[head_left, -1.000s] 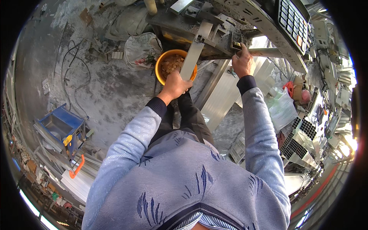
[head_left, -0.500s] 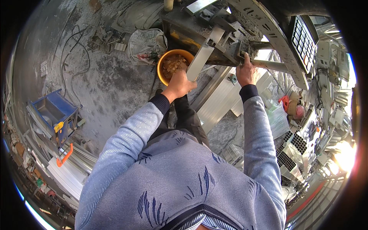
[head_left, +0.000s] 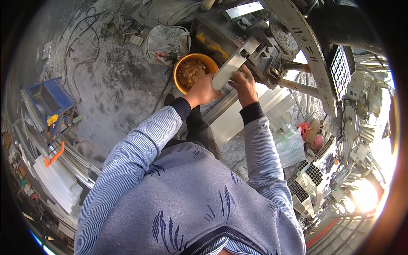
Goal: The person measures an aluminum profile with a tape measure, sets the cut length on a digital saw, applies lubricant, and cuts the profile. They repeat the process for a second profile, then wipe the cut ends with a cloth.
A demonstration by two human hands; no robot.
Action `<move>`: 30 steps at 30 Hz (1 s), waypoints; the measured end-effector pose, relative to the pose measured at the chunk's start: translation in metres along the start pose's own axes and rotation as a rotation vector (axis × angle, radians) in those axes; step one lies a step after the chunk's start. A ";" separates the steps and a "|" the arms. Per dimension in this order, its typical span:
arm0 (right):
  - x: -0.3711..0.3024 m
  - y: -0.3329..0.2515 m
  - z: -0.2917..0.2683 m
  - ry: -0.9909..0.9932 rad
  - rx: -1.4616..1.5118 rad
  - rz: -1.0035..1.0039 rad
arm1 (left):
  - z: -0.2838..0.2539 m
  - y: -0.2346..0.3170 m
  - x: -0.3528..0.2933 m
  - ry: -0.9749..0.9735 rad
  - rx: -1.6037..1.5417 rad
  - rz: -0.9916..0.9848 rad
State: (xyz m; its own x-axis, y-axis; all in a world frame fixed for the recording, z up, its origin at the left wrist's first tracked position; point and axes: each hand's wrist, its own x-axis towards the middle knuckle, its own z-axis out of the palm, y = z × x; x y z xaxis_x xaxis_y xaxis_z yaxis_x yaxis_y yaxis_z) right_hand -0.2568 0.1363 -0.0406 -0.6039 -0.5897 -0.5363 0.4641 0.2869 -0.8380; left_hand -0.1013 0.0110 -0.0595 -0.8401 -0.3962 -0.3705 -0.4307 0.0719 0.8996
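Observation:
A flat silvery metal profile [head_left: 232, 69] slants up from my hands to the dark machine bed [head_left: 265, 27]. My left hand [head_left: 203, 92] is closed round its near end. At the profile's right edge, my right hand [head_left: 244, 86] has its fingers curled against the metal; its thumb is partly hidden. The far end of the profile rests at a small metal fixture [head_left: 258, 50] on the bed. Just left of my left hand stands an orange bucket [head_left: 177, 83], holding many small tan scraps.
A white sack [head_left: 165, 42] lies beyond the bucket. Long pale profiles [head_left: 238, 123] lie under the machine. A steel bar [head_left: 304, 88] juts right from the bed, near a marked metal plate [head_left: 314, 55]. A blue metal stand [head_left: 53, 100] is at left, and a dark cable [head_left: 78, 63] crosses the floor.
My right hand has left the machine's handle area and moved left to the profile. My left hand keeps its hold on the near end. The view has shifted slightly.

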 end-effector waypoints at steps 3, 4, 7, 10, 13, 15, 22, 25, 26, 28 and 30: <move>0.026 0.003 0.025 -0.069 -0.021 -0.117 | 0.002 -0.003 0.000 -0.024 -0.058 -0.034; 0.028 0.003 0.030 0.020 -0.002 -0.045 | 0.002 -0.003 0.000 -0.017 -0.049 -0.026; 0.038 -0.001 0.042 0.008 0.516 0.204 | 0.002 -0.003 0.001 -0.012 -0.039 -0.023; 0.040 -0.005 0.044 0.003 0.531 0.287 | 0.000 0.000 0.003 -0.030 -0.061 -0.028; 0.041 -0.006 0.043 -0.091 0.538 0.288 | -0.003 0.003 0.001 -0.060 -0.141 -0.076; 0.042 -0.004 0.044 -0.083 0.540 0.268 | -0.005 0.006 0.000 -0.091 -0.187 -0.116; 0.037 -0.007 0.051 -0.021 0.507 0.229 | -0.011 0.015 0.000 -0.161 -0.184 -0.159; 0.034 -0.010 0.051 -0.025 0.505 0.251 | -0.011 0.017 0.000 -0.157 -0.180 -0.140; 0.033 -0.011 0.051 -0.025 0.509 0.260 | -0.012 0.018 -0.001 -0.154 -0.179 -0.136; 0.034 -0.011 0.051 -0.013 0.525 0.252 | -0.011 0.018 -0.001 -0.130 -0.157 -0.115; 0.034 -0.011 0.051 -0.030 0.528 0.275 | -0.010 0.017 -0.002 -0.107 -0.133 -0.100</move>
State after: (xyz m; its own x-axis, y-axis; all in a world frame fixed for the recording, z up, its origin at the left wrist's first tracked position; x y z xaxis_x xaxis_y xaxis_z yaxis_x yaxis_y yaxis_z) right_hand -0.2495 0.0743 -0.0443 -0.4005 -0.5701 -0.7174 0.8653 0.0224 -0.5008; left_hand -0.1037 0.0035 -0.0415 -0.8288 -0.2955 -0.4752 -0.4720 -0.0870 0.8773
